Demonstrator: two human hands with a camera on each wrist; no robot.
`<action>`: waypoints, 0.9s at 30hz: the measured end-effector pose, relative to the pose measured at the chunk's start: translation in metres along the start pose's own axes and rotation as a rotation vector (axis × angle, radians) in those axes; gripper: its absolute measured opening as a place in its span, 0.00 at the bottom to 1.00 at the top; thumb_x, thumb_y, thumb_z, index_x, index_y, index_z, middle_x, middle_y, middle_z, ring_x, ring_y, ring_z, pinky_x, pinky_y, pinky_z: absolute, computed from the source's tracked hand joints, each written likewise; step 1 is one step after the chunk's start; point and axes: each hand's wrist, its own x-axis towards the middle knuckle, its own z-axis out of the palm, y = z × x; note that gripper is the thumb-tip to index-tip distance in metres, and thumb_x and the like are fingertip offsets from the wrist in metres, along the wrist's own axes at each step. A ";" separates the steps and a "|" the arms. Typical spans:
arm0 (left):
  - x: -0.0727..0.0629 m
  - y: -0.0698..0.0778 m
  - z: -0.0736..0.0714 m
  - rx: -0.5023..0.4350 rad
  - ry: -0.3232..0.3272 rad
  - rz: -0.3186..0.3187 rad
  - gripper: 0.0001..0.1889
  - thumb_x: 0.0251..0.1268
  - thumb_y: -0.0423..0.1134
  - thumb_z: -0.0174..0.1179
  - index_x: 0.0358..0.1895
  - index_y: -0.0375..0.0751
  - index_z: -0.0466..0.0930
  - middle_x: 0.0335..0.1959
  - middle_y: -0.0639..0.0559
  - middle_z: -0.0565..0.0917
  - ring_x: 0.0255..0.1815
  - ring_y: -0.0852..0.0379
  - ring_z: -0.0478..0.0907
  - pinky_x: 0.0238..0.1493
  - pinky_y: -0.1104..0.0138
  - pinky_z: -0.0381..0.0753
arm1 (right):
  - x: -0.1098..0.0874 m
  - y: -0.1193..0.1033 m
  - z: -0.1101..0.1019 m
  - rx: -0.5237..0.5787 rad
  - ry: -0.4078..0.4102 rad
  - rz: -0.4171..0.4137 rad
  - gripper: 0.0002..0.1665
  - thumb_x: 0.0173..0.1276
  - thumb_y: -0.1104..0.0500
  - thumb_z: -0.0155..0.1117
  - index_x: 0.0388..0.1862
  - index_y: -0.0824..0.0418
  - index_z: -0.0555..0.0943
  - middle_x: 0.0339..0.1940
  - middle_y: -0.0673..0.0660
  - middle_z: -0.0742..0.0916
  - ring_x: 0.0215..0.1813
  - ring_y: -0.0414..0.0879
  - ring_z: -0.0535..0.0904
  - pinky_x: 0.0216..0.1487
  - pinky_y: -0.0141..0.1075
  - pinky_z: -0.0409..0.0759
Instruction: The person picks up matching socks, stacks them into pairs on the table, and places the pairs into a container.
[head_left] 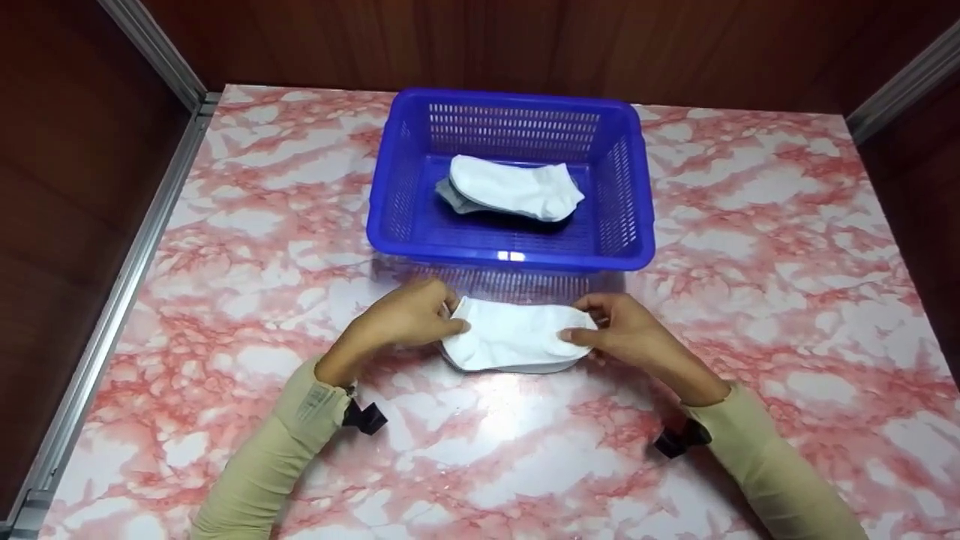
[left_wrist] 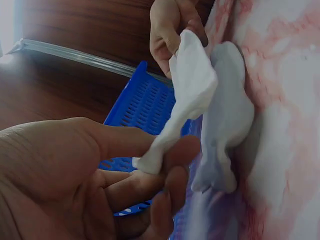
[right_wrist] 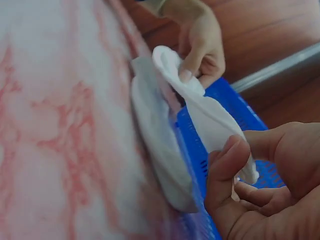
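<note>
Between both hands a white ankle sock [head_left: 517, 330] is stretched out flat. My left hand [head_left: 409, 313] pinches its cuff end between thumb and fingers. At the toe end, my right hand [head_left: 634, 330] pinches it the same way. Both wrist views show this sock raised above a second sock [left_wrist: 227, 110], pale and greyish there, which lies on the table. From the head view only a thin edge of that lower sock shows. Just beyond the hands stands a blue-purple plastic basket [head_left: 510, 262], holding a white sock [head_left: 510, 187] on top of a greyish one [head_left: 454, 197].
The table [head_left: 750, 247] has a red and white marbled top. Dark wooden panels [head_left: 525, 45] with metal edging [head_left: 142, 247] enclose its back and sides. The basket has slotted walls and a raised rim close in front of the hands.
</note>
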 end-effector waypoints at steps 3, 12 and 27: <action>0.001 -0.002 0.003 0.097 0.027 0.004 0.23 0.67 0.46 0.68 0.16 0.53 0.67 0.12 0.62 0.65 0.17 0.62 0.61 0.20 0.69 0.59 | 0.002 0.004 0.004 -0.077 0.028 -0.032 0.27 0.64 0.57 0.79 0.56 0.67 0.80 0.26 0.53 0.81 0.21 0.42 0.77 0.23 0.33 0.80; 0.005 0.000 0.014 0.304 0.077 -0.097 0.18 0.63 0.52 0.72 0.23 0.46 0.80 0.24 0.54 0.75 0.29 0.54 0.72 0.27 0.63 0.71 | 0.001 0.009 0.011 -0.391 0.170 -0.199 0.22 0.60 0.59 0.80 0.49 0.66 0.82 0.33 0.56 0.82 0.36 0.47 0.75 0.40 0.37 0.73; 0.009 0.001 0.021 -0.009 0.115 0.028 0.07 0.65 0.39 0.66 0.40 0.44 0.77 0.33 0.53 0.76 0.37 0.55 0.72 0.43 0.63 0.73 | 0.000 0.006 0.009 -0.289 0.098 -0.210 0.15 0.63 0.61 0.77 0.34 0.58 0.76 0.34 0.52 0.83 0.40 0.45 0.79 0.42 0.31 0.77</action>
